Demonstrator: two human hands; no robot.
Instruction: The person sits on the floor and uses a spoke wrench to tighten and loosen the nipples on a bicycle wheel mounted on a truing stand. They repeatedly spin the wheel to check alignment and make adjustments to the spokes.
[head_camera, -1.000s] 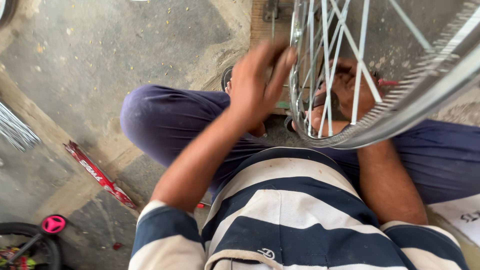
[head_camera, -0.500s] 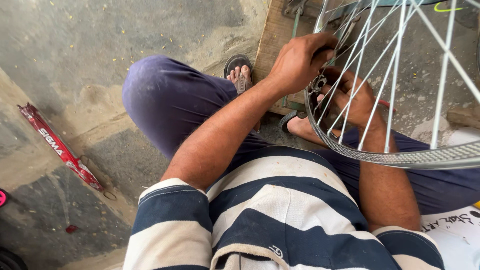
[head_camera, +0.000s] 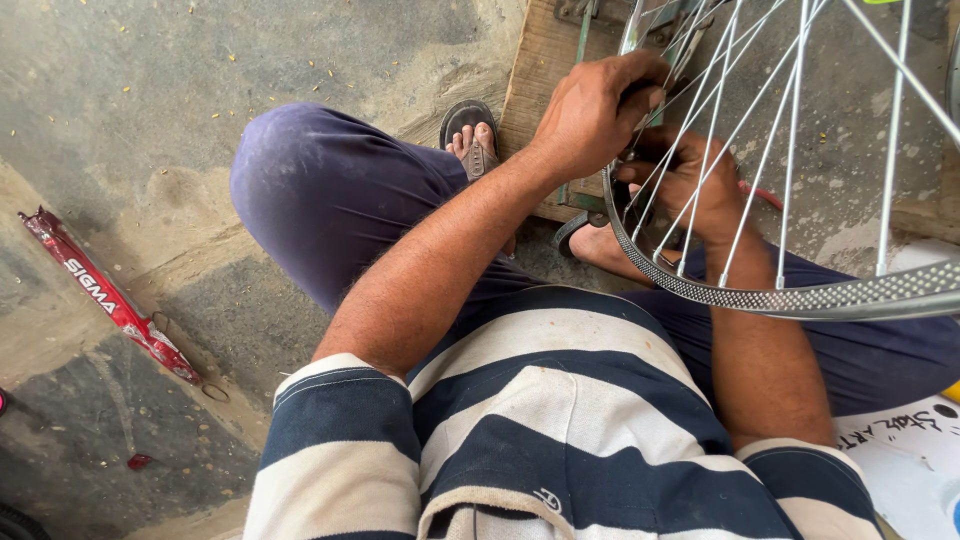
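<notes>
A silver bicycle wheel (head_camera: 800, 298) with thin spokes stands tilted over my lap at the upper right. My left hand (head_camera: 590, 112) reaches in from the left, its fingers curled shut where the rim meets the spokes. Just right of it, my right hand (head_camera: 695, 185) sits inside the wheel behind several spokes, fingers closed around them close to the left hand. What exactly lies under the fingers of either hand is hidden. My legs in dark blue trousers (head_camera: 330, 200) are folded under the wheel.
A wooden board (head_camera: 545, 60) lies on the concrete floor behind my hands. My foot in a sandal (head_camera: 470, 130) rests beside it. A long red strip (head_camera: 105, 295) lies on the floor at left. A white sheet (head_camera: 900, 470) is at lower right.
My left hand has gone from spread against the spokes to curled shut at the rim. The wheel now sits further right in view, and the right hand has closed in beside the left.
</notes>
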